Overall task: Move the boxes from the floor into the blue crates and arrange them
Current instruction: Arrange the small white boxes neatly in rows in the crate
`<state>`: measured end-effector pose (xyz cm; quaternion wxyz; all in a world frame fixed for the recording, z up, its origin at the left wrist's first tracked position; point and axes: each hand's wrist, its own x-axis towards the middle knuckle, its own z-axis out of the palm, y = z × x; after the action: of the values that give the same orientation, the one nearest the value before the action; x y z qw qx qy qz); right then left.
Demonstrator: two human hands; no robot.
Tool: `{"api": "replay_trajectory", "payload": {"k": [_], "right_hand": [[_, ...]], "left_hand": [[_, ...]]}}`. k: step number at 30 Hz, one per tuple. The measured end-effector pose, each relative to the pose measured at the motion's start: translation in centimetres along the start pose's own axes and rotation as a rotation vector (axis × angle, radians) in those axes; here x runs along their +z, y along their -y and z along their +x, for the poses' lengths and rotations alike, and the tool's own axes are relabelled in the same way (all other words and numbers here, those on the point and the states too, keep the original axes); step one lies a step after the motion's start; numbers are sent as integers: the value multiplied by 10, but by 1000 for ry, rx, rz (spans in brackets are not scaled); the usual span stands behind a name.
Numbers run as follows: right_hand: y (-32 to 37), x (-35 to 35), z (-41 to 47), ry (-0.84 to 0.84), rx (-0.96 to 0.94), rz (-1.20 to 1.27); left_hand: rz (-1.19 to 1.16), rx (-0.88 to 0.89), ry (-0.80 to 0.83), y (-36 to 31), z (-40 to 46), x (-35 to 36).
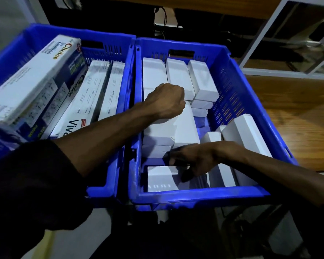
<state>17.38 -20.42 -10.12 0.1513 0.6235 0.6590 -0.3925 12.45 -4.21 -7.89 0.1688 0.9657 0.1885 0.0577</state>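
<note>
In the left blue crate [108, 186] long printed boxes lie with their long axes running from the near side toward the far wall. The topmost long box [29, 77] sits tilted, its far end raised toward the crate's back corner; along its side the words "Choice" and "Lumino" can be read. A darker box [64, 90] beneath it also carries "Choice" in black letters. Just right of these, two pale boxes [103, 86] stand on edge side by side, showing columns of small print too fine to read, and a nearer face shows the letters "Viv", the rest hidden by the forearm.

The right blue crate [195, 195] touches the left one and holds plain white boxes with no readable writing. Three [178, 75] lie side by side at the far wall, long axes pointing away from the person. More are stacked flat along the left wall and in the middle.

The left hand [166, 100], reaching across from the left crate, is curled into a fist over the middle boxes; whether it grips one I cannot tell. The right hand [193, 161] lies low at the near end, fingers bent around the edge of a white box [161, 177] lying flat there. At the right wall a white box [245, 135] leans on edge, long axis running near to far.
</note>
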Motion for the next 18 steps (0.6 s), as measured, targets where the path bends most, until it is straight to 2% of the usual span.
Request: {"api": "replay_trajectory", "payload": {"k": [5,10,13,16,18], "right_hand": [[-1,-8,-4,-66,-34,47],[-11,-34,-35,-201,-10,340],[-28,-48,-55,-325,13,578],[-46,-53,-65,-417,61,779],[-51,-55,-66,-555,110,891]], "left_hand": [[4,-15,-7,0,1,3],[-92,-178,-87,3,5,-2],[-236,-301,-120,1,8,-11],[-479,-374,-171,1,9,-17],[-617,-392,-200,-1,10,-20]]}}
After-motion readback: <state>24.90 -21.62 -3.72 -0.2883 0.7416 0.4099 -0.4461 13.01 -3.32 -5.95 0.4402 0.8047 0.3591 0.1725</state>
